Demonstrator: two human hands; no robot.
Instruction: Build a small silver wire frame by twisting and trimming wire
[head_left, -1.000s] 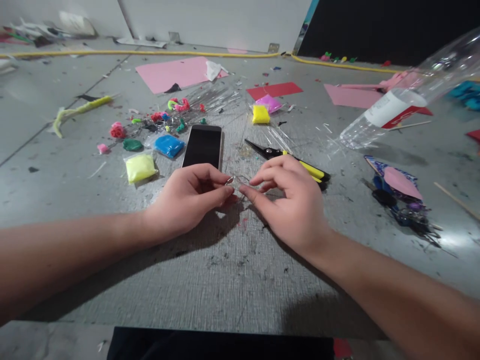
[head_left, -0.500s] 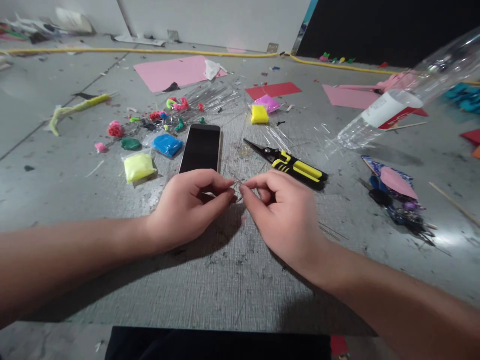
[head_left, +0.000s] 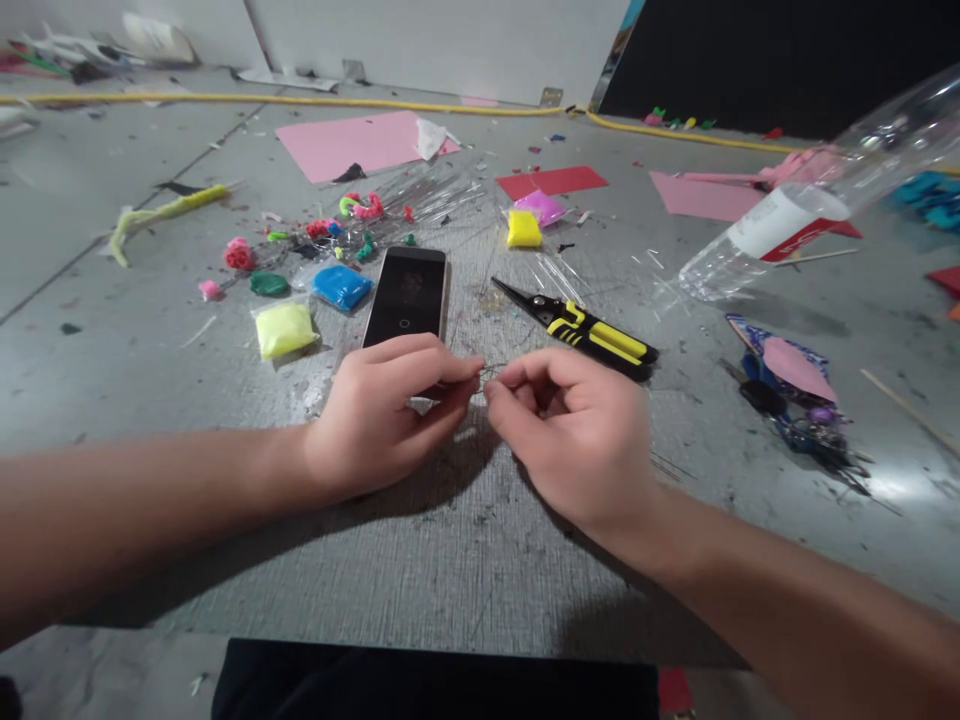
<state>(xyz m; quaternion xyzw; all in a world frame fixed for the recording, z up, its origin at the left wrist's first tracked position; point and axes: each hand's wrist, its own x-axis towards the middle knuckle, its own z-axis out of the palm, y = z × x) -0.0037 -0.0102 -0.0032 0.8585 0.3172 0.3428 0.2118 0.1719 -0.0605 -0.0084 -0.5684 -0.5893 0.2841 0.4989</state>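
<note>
My left hand (head_left: 401,415) and my right hand (head_left: 577,430) meet fingertip to fingertip above the grey table (head_left: 420,580). Both pinch a short piece of thin wire (head_left: 491,369), which shows only in the small gap between them. Its ends are hidden by the fingers. Just beyond my left hand lies a smartphone (head_left: 409,290), its lower part covered by that hand. Black and yellow pliers (head_left: 600,338) rest beyond my right hand, jaws pointing up and left. A few thin wires (head_left: 673,466) lie beside my right wrist.
Packets of yellow (head_left: 283,330) and blue clay (head_left: 341,287) lie left of the phone. A plastic bottle (head_left: 787,220) leans at the right, near a bunch of keys (head_left: 810,430). Pink paper (head_left: 352,145) and a yellow cable (head_left: 420,106) are farther back.
The phone's screen now shows a faint picture and a round mark. My fingertips have shifted slightly on the wire. The whole view has moved a little.
</note>
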